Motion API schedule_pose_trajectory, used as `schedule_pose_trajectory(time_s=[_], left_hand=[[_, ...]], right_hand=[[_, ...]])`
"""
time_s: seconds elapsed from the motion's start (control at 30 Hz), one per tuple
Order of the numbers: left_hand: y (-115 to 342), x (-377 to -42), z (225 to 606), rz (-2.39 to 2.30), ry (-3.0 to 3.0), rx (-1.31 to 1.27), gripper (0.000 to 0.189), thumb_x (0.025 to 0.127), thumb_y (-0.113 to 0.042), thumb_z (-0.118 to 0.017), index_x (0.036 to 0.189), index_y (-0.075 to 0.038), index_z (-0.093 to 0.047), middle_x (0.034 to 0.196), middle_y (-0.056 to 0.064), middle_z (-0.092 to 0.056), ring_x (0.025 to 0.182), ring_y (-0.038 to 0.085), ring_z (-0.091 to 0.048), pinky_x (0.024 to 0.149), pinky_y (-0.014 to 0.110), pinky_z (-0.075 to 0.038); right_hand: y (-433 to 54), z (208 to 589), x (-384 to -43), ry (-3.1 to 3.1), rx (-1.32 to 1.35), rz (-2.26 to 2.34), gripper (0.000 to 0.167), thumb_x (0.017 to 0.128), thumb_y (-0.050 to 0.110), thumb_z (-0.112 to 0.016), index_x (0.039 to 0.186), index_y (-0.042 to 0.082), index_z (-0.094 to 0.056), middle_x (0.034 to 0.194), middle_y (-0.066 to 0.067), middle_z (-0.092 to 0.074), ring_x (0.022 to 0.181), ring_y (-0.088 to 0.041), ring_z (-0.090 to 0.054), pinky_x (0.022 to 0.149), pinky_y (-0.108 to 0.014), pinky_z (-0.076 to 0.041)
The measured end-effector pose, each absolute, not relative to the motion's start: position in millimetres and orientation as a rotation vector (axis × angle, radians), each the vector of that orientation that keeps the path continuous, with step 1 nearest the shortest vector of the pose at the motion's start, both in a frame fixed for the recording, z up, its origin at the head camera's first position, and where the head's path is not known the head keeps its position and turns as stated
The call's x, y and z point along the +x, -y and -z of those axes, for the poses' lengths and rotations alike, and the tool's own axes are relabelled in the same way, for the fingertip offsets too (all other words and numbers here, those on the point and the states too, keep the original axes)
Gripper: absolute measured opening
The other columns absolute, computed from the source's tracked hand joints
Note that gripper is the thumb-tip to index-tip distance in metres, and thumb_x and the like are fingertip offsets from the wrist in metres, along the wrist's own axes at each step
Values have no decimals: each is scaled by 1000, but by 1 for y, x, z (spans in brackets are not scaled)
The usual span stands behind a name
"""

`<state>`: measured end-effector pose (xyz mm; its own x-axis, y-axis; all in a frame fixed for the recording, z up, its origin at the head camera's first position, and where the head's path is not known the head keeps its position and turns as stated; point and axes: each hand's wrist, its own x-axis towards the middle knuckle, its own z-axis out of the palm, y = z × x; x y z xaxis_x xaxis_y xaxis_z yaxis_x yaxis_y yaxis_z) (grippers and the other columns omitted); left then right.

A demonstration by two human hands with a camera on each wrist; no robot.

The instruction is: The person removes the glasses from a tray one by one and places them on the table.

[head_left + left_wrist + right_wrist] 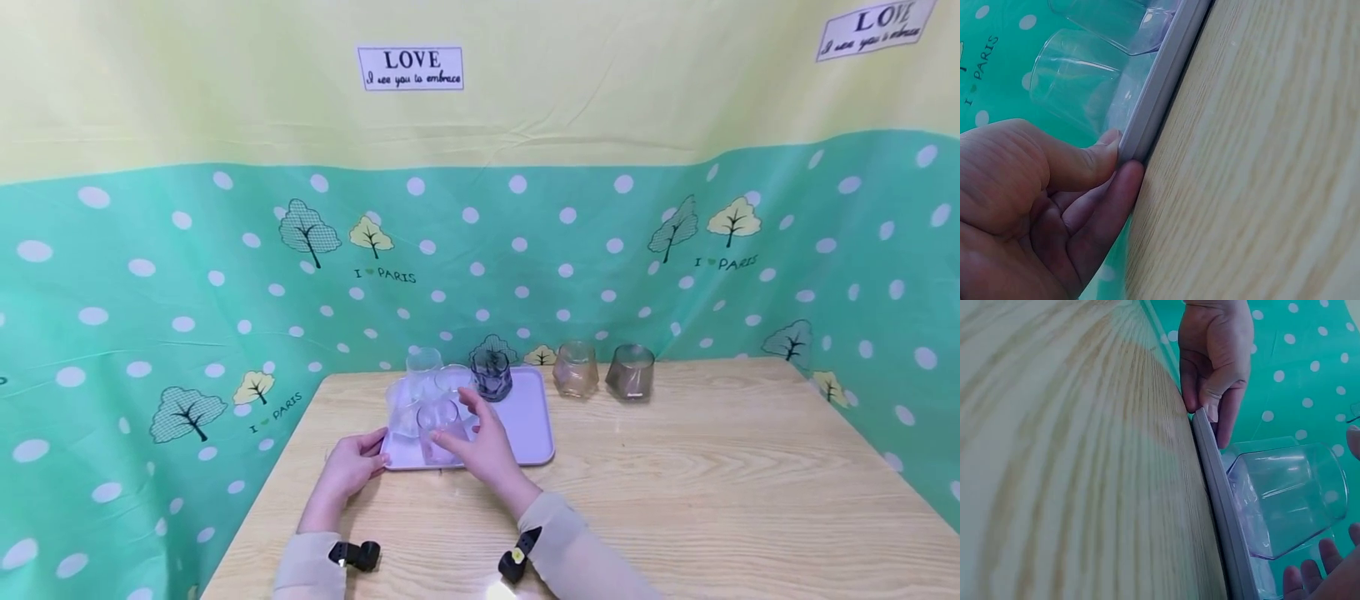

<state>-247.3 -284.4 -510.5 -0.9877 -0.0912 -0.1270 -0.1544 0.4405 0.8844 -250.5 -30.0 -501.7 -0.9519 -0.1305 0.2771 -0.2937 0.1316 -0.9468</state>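
Observation:
A lilac rectangular tray (525, 425) lies on the table with several clear glasses on its left half. My left hand (354, 464) pinches the tray's near left corner between thumb and fingers, which shows closely in the left wrist view. At the tray's front edge stands an upright clear, purple-tinted glass (1288, 500). Around this glass my right hand (483, 446) spreads its thumb and fingers, with gaps between the fingers (1329, 556) and the glass wall in the right wrist view. A dark grey glass (491, 379) stands at the tray's back middle.
To the right of the tray, an amber glass (576, 371) and a smoky brown glass (631, 372) stand near the table's back edge. The wooden table (712, 483) extends right and forward. A green dotted curtain (480, 250) hangs close behind it.

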Motion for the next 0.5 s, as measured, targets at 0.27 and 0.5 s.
schedule_pose_trajectory(time_s=[0.27, 0.5], left_hand=[[284, -247, 509, -1608, -2620, -230, 57, 98, 9, -68, 152, 7, -52, 151, 29, -53, 121, 30, -70, 83, 32, -65], [285, -248, 510, -1597, -2626, -218, 57, 97, 9, -69, 152, 7, -52, 152, 27, -52, 127, 35, -67, 83, 32, -65]], right_hand=[[39, 499, -250, 2284, 410, -1928, 90, 85, 34, -92, 160, 15, -47, 156, -12, -55, 144, -36, -50, 120, -59, -40], [43, 500, -246, 2289, 378, -1942, 89, 86, 28, -92, 160, 11, -46, 154, -14, -56, 143, -35, -51, 121, -56, -41]])
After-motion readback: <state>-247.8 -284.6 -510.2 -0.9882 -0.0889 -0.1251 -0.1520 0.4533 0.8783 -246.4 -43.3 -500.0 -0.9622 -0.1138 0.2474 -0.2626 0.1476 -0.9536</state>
